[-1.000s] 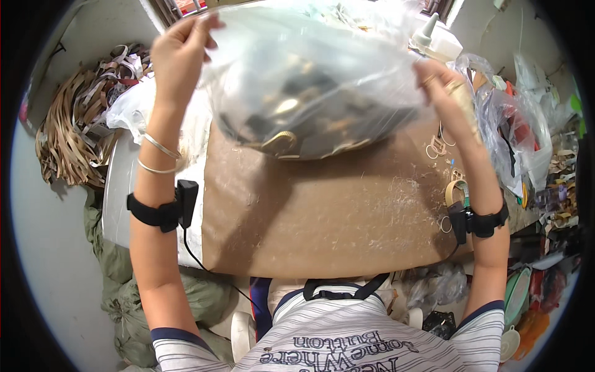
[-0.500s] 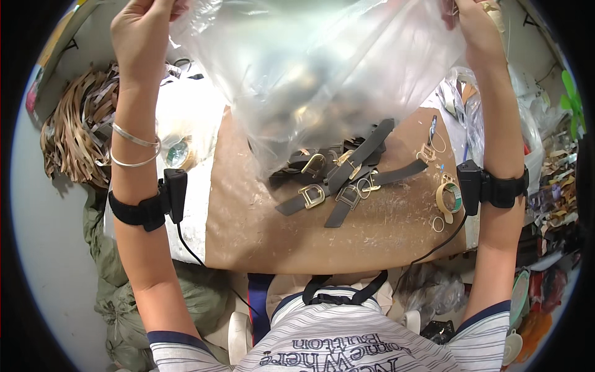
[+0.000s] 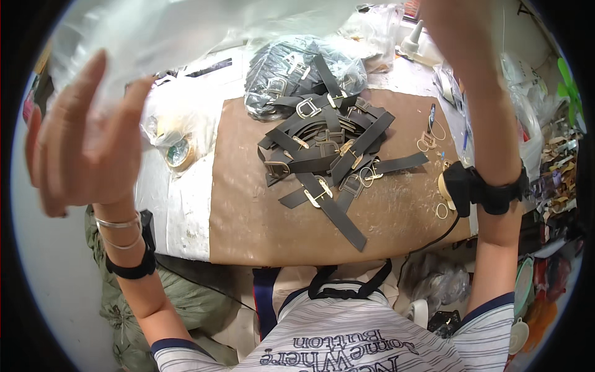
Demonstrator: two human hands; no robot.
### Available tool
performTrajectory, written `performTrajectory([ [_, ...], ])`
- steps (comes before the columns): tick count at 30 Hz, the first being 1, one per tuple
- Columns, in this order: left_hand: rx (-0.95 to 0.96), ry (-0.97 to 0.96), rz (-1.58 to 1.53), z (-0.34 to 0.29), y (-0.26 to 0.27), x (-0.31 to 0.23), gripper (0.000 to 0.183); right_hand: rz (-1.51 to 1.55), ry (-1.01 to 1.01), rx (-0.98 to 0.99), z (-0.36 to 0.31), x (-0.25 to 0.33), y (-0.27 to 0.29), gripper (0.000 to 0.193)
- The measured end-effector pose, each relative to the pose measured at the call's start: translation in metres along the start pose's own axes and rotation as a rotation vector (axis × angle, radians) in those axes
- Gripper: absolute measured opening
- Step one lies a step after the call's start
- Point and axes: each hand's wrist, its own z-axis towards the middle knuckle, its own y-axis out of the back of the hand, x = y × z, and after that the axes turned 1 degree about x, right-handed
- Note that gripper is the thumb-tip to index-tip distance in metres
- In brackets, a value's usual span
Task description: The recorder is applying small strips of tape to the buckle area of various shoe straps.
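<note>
A large clear plastic bag [image 3: 204,28] stretches across the top of the view, blurred. My left hand [image 3: 87,133] is raised at the left with its fingers spread, close below the bag. My right hand [image 3: 455,37] reaches up at the top right; it is smeared and its fingers are cut off by the edge, so its grip is hidden. Between my arms lies a loose pile of dark strap pieces with gold and dark metal buckles [image 3: 328,149]. Behind the pile sits a clear bag filled with more dark buckled straps [image 3: 279,68].
The pile rests on a brown mat [image 3: 260,229] over a white table. A tape roll [image 3: 180,155] lies left, a pen [image 3: 432,116] and rubber bands [image 3: 441,211] right. A white squeeze bottle [image 3: 418,46] stands at the back. Green sacks [image 3: 192,297] are below left.
The plastic bag has moved up and left, uncovering the strap pile and the filled bag behind. My left hand has come down and opened. Another strap now lies at the pile's front.
</note>
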Motion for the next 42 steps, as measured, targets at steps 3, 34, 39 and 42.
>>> performTrajectory([
  [3,0.260,0.036,-0.299,-0.029,-0.042,-0.056,0.008,-0.681,0.007,0.239,-0.039,-0.016,-0.036,0.037],
  [34,1.467,0.158,-0.709,-0.316,-0.275,-0.029,0.075,0.149,-0.785,0.613,-0.217,0.149,-0.109,0.022],
  [39,1.264,-0.108,-0.747,-0.142,-0.281,-0.166,0.083,0.008,-1.076,0.429,-0.274,0.169,-0.064,0.016],
  [42,1.248,-0.056,-0.724,-0.134,-0.283,-0.162,0.083,-0.026,-1.166,0.402,-0.281,0.175,-0.053,0.017],
])
